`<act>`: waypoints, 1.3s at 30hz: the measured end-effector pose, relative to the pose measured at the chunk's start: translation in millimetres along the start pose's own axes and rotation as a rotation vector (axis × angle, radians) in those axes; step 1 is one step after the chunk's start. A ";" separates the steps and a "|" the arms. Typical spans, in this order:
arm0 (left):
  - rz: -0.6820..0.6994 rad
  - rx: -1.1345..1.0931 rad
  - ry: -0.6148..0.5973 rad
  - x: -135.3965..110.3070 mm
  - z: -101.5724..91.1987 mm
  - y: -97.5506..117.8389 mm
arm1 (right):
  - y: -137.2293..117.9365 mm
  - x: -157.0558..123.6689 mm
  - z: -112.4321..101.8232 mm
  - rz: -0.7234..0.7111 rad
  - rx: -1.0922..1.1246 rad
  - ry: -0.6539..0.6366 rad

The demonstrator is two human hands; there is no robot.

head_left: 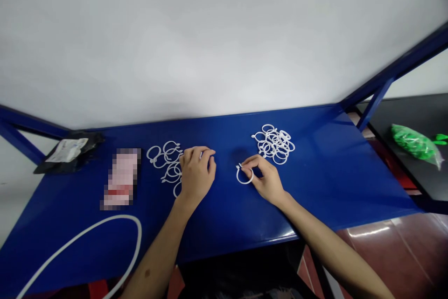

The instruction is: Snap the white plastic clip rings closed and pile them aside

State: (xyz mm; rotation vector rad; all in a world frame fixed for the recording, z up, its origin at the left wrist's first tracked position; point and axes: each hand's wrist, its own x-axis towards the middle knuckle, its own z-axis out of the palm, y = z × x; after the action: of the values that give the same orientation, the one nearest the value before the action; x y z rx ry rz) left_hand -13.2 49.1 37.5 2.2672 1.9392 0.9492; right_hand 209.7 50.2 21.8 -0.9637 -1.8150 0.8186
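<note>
My right hand [263, 177] pinches a thin white plastic ring [244, 183] between thumb and fingertips, just above the blue table. The ring has a small gap with knobbed ends at its top. My left hand [198, 170] is curled palm down at the right edge of a loose group of similar white rings [160, 159], covering some of them. A bit of white shows between its fingers, but what they hold is mostly hidden. Beyond my right hand lies a denser heap of white rings [276, 144].
A blue metal table [224, 224] stands against a pale wall. On its left lie a pixelated pink item [121, 180] and a black plastic package [68, 152] with a white label. A white cord [87, 229] loops at front left. A bag of green pieces [416, 142] rests on a dark surface at right.
</note>
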 end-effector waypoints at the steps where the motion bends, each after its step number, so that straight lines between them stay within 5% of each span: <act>1: 0.023 -0.098 -0.031 -0.9 -0.5 4.9 | 0.7 -0.7 0.3 -0.017 -0.011 0.008; 4: 0.023 -0.457 -0.240 -5.4 0.6 21.1 | 2.6 -3.3 1.1 -0.098 -0.044 0.006; 7: -0.145 -0.688 -0.368 -9.6 3.8 29.2 | 2.7 -5.1 0.9 -0.169 -0.098 -0.033; 13: -0.372 -0.908 -0.341 -8.9 4.6 20.3 | -1.7 -4.4 -0.3 -0.208 -0.135 -0.089; 21: -0.364 -1.026 -0.407 -11.2 11.5 24.5 | -2.3 -3.2 1.9 -0.166 -0.133 -0.115; 27: -0.360 -1.070 -0.397 -9.0 8.1 25.4 | -5.7 -0.1 -0.8 -0.128 -0.133 0.027; 31: -0.357 -1.136 -0.433 -6.2 3.4 25.8 | -7.0 1.3 -3.4 -0.067 -0.077 -0.028; 39: -0.462 -1.128 -0.324 -11.2 10.9 27.0 | -3.5 -1.9 -0.7 0.043 0.055 -0.003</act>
State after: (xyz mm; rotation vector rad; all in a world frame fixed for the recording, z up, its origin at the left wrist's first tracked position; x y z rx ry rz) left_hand 15.3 36.8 34.2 1.1716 1.1767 1.0927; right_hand 210.0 47.1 24.2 -0.9694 -1.7708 0.8918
